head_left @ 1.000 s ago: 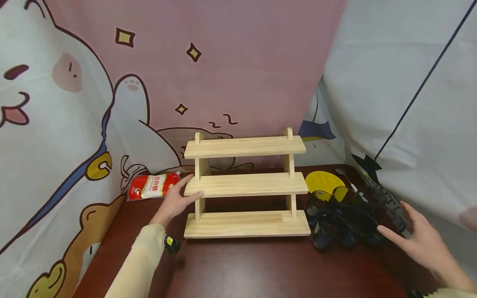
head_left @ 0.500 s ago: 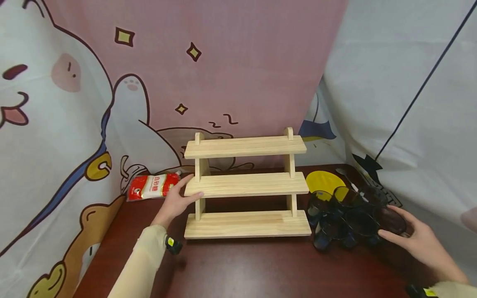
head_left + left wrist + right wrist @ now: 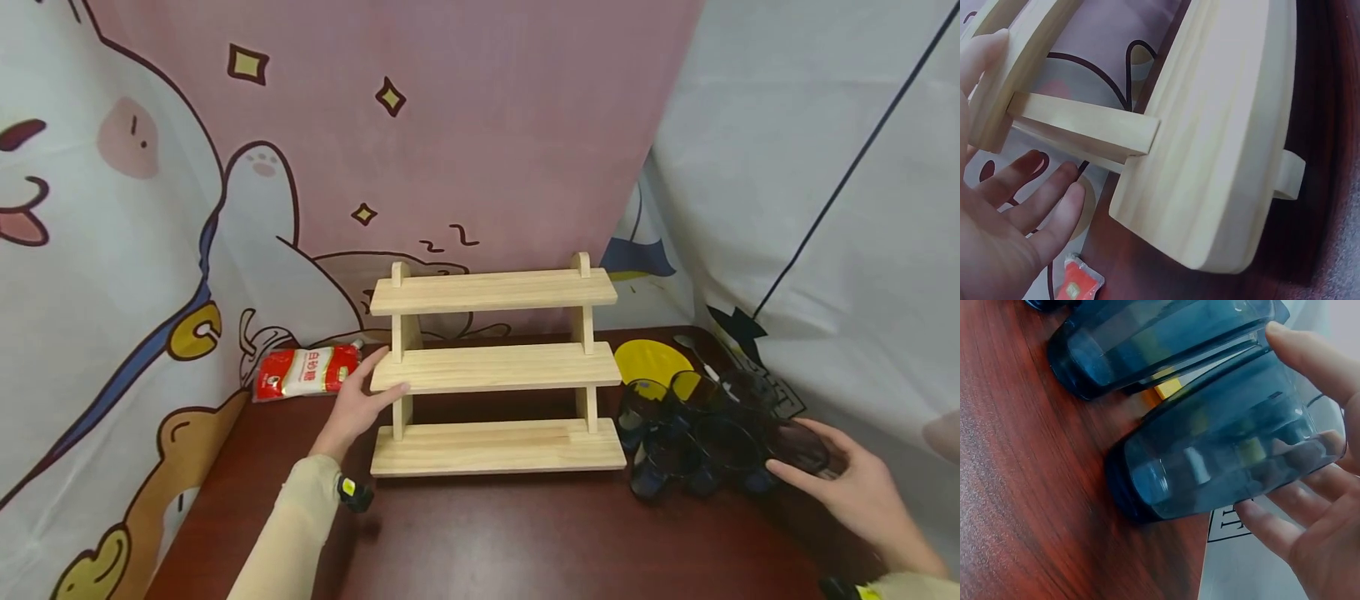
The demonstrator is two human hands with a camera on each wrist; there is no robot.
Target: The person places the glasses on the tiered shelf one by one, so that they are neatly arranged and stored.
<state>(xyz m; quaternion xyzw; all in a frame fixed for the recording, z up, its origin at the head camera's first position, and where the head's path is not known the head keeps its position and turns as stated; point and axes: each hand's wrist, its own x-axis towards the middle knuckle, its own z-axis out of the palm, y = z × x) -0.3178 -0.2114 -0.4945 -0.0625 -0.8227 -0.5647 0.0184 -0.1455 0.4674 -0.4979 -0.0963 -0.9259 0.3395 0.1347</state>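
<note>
A three-tier wooden shelf [image 3: 495, 368] stands on the dark table. My left hand [image 3: 356, 417] holds the left end of its middle board between thumb and forefinger. In the left wrist view, the other fingers of this hand [image 3: 1004, 231] extend loosely beside the shelf's upright. At the right, my right hand [image 3: 862, 492] grips a transparent blue drinking glass [image 3: 801, 446] near the rim. The right wrist view shows this glass [image 3: 1210, 450] tilted, with the thumb on one side and fingers on the other. Several similar glasses [image 3: 723, 446] stand close together to its left.
Behind the glasses lie a yellow plate [image 3: 651, 365] and a spoon [image 3: 697, 357]. A red and white bag [image 3: 307, 371] lies left of the shelf. Printed cloth [image 3: 517, 125] hangs behind and at both sides of the table [image 3: 525, 542].
My right hand has closed round the outermost glass and shifted it slightly right, away from its neighbours. The left hand has stayed on the middle board.
</note>
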